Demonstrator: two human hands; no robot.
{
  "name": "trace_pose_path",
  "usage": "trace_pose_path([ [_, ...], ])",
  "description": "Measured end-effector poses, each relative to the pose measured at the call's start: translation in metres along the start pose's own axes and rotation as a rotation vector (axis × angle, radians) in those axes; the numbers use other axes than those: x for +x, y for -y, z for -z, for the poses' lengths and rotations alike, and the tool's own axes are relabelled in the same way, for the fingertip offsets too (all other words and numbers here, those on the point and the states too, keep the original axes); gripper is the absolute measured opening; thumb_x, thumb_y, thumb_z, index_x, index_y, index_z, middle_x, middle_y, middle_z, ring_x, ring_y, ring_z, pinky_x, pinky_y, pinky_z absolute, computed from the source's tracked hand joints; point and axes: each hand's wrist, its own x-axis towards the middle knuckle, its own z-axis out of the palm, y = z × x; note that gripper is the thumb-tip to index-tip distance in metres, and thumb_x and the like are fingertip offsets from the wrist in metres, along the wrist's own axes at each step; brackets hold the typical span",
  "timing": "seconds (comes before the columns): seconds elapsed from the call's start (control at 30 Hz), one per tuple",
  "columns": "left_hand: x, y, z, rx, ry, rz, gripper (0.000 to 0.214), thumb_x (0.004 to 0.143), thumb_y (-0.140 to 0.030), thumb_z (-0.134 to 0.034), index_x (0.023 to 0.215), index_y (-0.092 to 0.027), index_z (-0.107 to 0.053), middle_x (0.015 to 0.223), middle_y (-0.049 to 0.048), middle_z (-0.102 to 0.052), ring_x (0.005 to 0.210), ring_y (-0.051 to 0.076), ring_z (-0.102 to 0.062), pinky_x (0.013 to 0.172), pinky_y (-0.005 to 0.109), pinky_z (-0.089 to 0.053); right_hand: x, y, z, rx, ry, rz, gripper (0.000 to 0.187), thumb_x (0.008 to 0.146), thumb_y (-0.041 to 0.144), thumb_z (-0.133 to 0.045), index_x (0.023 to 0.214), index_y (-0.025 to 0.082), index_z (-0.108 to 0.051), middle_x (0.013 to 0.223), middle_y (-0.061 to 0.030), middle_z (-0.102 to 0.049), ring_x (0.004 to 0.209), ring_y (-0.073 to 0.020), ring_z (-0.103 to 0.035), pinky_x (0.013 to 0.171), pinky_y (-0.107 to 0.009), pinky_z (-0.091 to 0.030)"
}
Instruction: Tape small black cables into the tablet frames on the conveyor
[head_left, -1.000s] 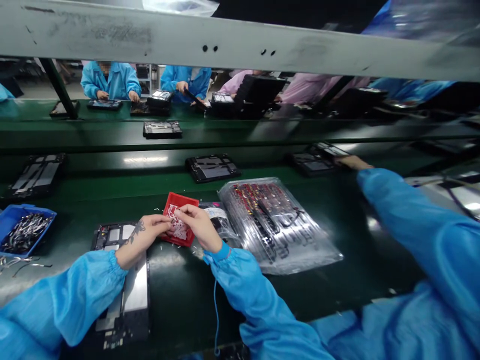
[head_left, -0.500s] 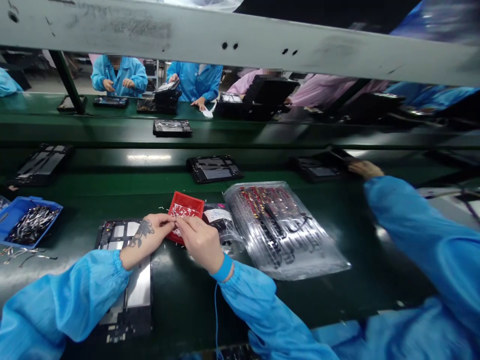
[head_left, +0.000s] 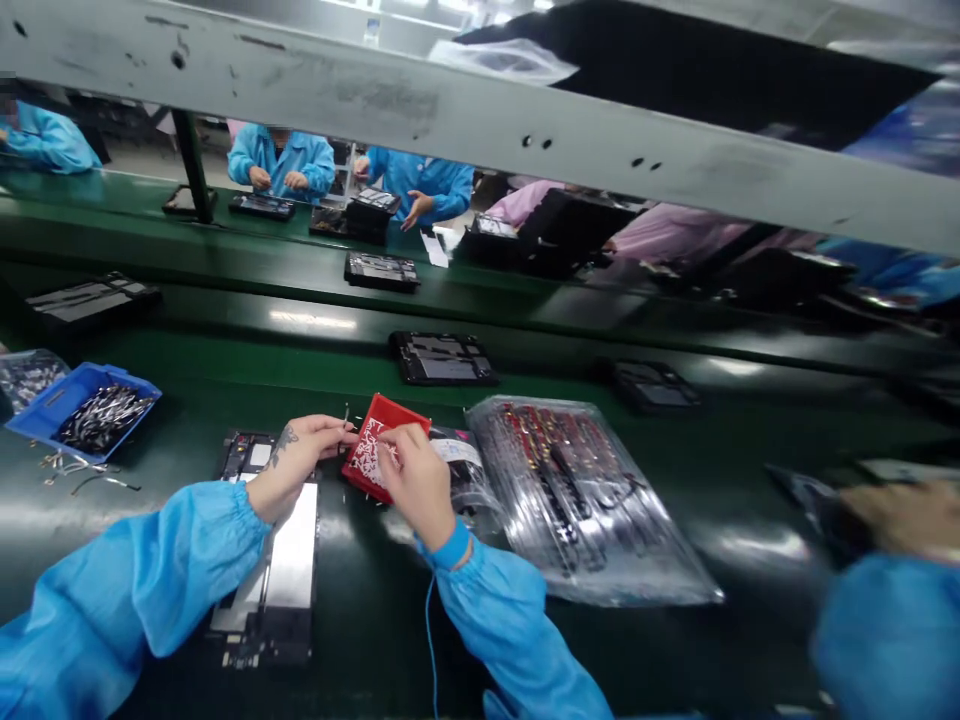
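L hand (head_left: 300, 462) pinches small pin; R hand (head_left: 414, 478) fingers together in red tray (head_left: 373, 468). Risk: pin slips, tray tips, parts scatter on surface (head_left: 375, 590).

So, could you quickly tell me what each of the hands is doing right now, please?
Left hand: pinched shut on a small metal pin.
Right hand: fingers in the red tray; whether it holds anything cannot be told.
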Motion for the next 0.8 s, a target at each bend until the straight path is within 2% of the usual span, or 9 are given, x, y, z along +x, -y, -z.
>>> trace_pose_path([
  [0.1, -0.003, 0.0, -0.001, -0.118, -0.038, -0.037, 0.021, 0.065, -0.027, -0.073, 0.081, -0.013, -0.072, 0.083, 0.0099, -0.075, 0.083, 0.02, -0.069, 0.079, 0.03, -0.05, -0.001, 0.029, -0.011, 0.022, 0.055, 0.014, 0.022, 0.09, 0.037, -0.055, 0.09, 0.018, -0.066, 0.081, -0.0043, -0.063, 0.07, -0.0152, -0.06, 0.061, -0.024, -0.041],
  [0.17, -0.006, -0.002, 0.002, -0.151, -0.057, -0.062, 0.021, 0.064, -0.027, -0.075, 0.079, -0.013, -0.071, 0.085, 0.0095, -0.075, 0.084, 0.02, -0.068, 0.08, 0.03, -0.049, 0.002, 0.043, -0.018, 0.046, 0.082, -0.002, 0.023, 0.091, 0.033, -0.051, 0.089, 0.017, -0.067, 0.079, -0.0054, -0.064, 0.068, -0.0157, -0.059, 0.06, -0.025, -0.04],
  [0.23, -0.011, -0.006, 0.009, -0.171, -0.042, -0.072, 0.027, 0.065, -0.029, -0.076, 0.087, -0.014, -0.071, 0.092, 0.0098, -0.074, 0.092, 0.021, -0.067, 0.085, 0.03, -0.048, 0.009, 0.05, -0.022, 0.211, 0.12, -0.07, 0.028, 0.092, 0.031, -0.046, 0.082, 0.017, -0.068, 0.074, -0.0053, -0.063, 0.066, -0.0153, -0.057, 0.06, -0.026, -0.04],
  [0.37, -0.028, -0.011, 0.041, -0.097, 0.017, -0.079, 0.048, 0.068, -0.034, -0.076, 0.112, -0.018, -0.064, 0.112, 0.011, -0.07, 0.105, 0.021, -0.063, 0.092, 0.033, -0.045, 0.021, 0.056, -0.022, 0.872, 0.367, -0.485, 0.035, 0.082, 0.048, -0.057, 0.072, 0.016, -0.067, 0.062, -0.0014, -0.057, 0.052, -0.0107, -0.046, 0.045, -0.022, -0.035],
  [0.43, -0.036, -0.008, 0.057, 0.024, 0.015, -0.06, 0.038, 0.069, -0.037, -0.074, 0.1, -0.015, -0.066, 0.098, 0.0099, -0.072, 0.094, 0.02, -0.066, 0.085, 0.033, -0.048, 0.022, 0.062, -0.024, 1.111, 0.47, -0.684, 0.037, 0.073, 0.052, -0.067, 0.073, 0.015, -0.069, 0.06, -0.0001, -0.055, 0.047, -0.0078, -0.039, 0.04, -0.02, -0.029],
  [0.5, -0.043, -0.002, 0.071, 0.126, 0.022, -0.014, 0.028, 0.07, -0.041, -0.071, 0.079, -0.015, -0.066, 0.073, 0.0052, -0.07, 0.073, 0.018, -0.065, 0.071, 0.031, -0.05, 0.019, 0.073, -0.027, 1.212, 0.515, -0.769, 0.038, 0.067, 0.051, -0.072, 0.075, 0.014, -0.07, 0.06, 0.0004, -0.054, 0.046, -0.0061, -0.037, 0.039, -0.019, -0.028],
  [0.57, -0.051, 0.006, 0.083, 0.187, 0.019, 0.004, 0.026, 0.071, -0.042, -0.068, 0.066, -0.016, -0.062, 0.059, 0.0008, -0.064, 0.059, 0.015, -0.06, 0.06, 0.027, -0.048, 0.013, 0.084, -0.03, 1.205, 0.559, -0.763, 0.038, 0.067, 0.05, -0.073, 0.074, 0.013, -0.07, 0.059, 0.0007, -0.054, 0.046, -0.0059, -0.037, 0.04, -0.019, -0.031],
  [0.63, -0.061, 0.012, 0.094, 0.264, -0.001, -0.03, 0.023, 0.074, -0.038, -0.064, 0.063, -0.017, -0.061, 0.057, -0.0006, -0.061, 0.056, 0.014, -0.057, 0.057, 0.025, -0.045, 0.005, 0.095, -0.032, 1.111, 0.603, -0.684, 0.035, 0.07, 0.049, -0.071, 0.071, 0.014, -0.067, 0.059, 0.0007, -0.054, 0.047, -0.0071, -0.041, 0.043, -0.02, -0.035],
  [0.8, -0.091, 0.019, 0.13, 0.53, 0.013, -0.046, 0.018, 0.078, -0.03, -0.061, 0.064, -0.019, -0.066, 0.061, -0.0003, -0.063, 0.062, 0.016, -0.058, 0.059, 0.025, -0.044, -0.01, 0.11, -0.039, 0.7, 0.629, -0.198, 0.03, 0.082, 0.038, -0.061, 0.061, 0.017, -0.058, 0.061, 0.0001, -0.056, 0.058, -0.0112, -0.05, 0.055, -0.022, -0.038],
])
